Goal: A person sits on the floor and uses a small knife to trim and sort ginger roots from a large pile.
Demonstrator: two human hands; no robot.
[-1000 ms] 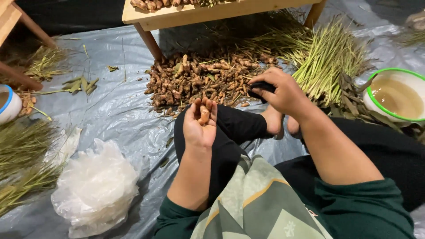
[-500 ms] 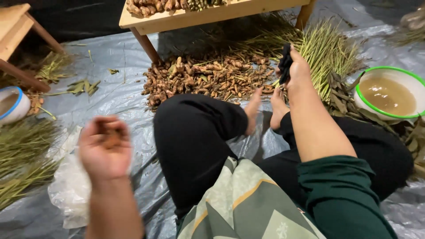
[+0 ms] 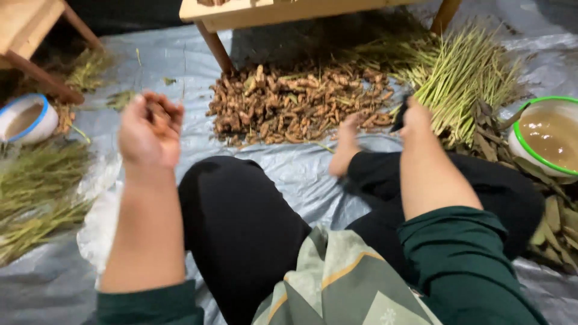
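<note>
Person sits on a grey plastic floor sheet (image 3: 150,96), legs in black trousers (image 3: 241,222). Left hand (image 3: 149,129) is raised, fingers (image 3: 168,114) curled loosely round small brown root bits; can't tell exactly how tight. Below and left of those fingers: a crumpled clear plastic bag (image 3: 99,204) and a bundle of green stalks (image 3: 36,192). Right hand (image 3: 415,117) reaches fwd, fingers closed on a small dark object (image 3: 400,117), prob. a tool, too blurred to name. Just left of them lies a heap of knobbly brown roots (image 3: 301,105); just right, a fan of pale green stalks (image 3: 463,84). Further right, green-rimmed bowl of cloudy brown liquid (image 3: 551,132). Beyond the roots, a wooden bench (image 3: 271,12). Open sheet lies between the hands.
</note>
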